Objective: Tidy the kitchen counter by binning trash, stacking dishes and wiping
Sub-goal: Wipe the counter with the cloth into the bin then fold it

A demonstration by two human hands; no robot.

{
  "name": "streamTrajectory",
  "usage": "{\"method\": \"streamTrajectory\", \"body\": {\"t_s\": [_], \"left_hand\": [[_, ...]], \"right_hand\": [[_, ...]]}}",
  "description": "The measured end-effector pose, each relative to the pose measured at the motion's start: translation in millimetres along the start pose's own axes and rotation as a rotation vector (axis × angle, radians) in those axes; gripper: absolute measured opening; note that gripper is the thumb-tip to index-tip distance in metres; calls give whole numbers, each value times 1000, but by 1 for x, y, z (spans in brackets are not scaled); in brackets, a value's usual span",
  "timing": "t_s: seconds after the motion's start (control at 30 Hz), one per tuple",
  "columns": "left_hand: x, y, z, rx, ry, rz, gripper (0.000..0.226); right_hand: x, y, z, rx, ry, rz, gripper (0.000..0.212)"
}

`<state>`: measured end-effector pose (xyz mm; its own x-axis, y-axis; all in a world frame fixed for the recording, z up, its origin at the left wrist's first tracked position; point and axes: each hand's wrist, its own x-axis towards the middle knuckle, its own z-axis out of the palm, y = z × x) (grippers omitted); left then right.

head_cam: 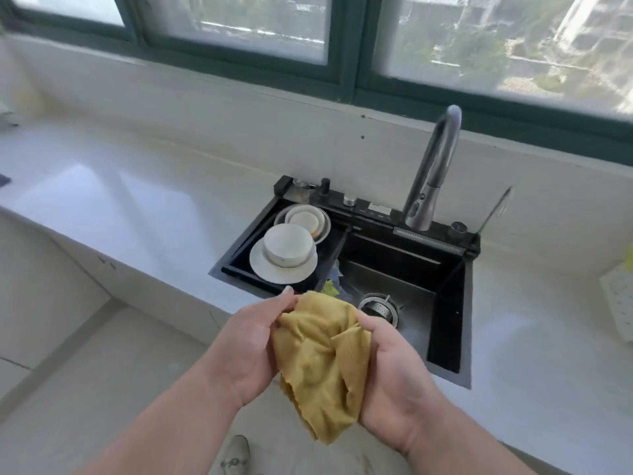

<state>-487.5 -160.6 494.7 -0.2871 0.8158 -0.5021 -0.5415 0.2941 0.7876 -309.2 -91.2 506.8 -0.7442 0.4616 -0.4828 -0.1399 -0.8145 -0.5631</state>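
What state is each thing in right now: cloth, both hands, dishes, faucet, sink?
Yellow cloth: bunched, held between both hands in front of the sink.
Left hand: grips the cloth's left side.
Right hand: grips the cloth's right side.
Bowl: upright on a plate, in the sink's left part.
Smaller dishes: nested behind it.
Faucet: no water visible.
Sink: basin undrained of scraps near the strainer.

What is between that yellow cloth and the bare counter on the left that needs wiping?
Nothing visible. Both hands, left hand and right hand, hold the yellow cloth in front of the sink. The counter lies open; the dishes sit in the sink.
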Motion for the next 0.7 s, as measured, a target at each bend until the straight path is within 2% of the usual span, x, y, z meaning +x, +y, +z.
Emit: {"method": "streamTrajectory", "body": {"t_s": [0.27, 0.4, 0.47, 0.57, 0.7], "left_hand": [[93, 109, -136, 60, -68, -4, 45], [138, 154, -190, 112, -17, -57, 22], [160, 168, -214, 131, 17, -49, 20], [187, 179, -244, 114, 60, -19, 27], [210, 194, -265, 145, 87, 17, 25]], "right_hand": [[152, 3, 101, 51, 115, 55, 56], [223, 6, 137, 34, 135, 89, 59], [256, 4, 149, 17, 137, 95, 59], [300, -1, 156, -102, 221, 95, 56], [347, -12, 165, -371, 395, 75, 50]]}}
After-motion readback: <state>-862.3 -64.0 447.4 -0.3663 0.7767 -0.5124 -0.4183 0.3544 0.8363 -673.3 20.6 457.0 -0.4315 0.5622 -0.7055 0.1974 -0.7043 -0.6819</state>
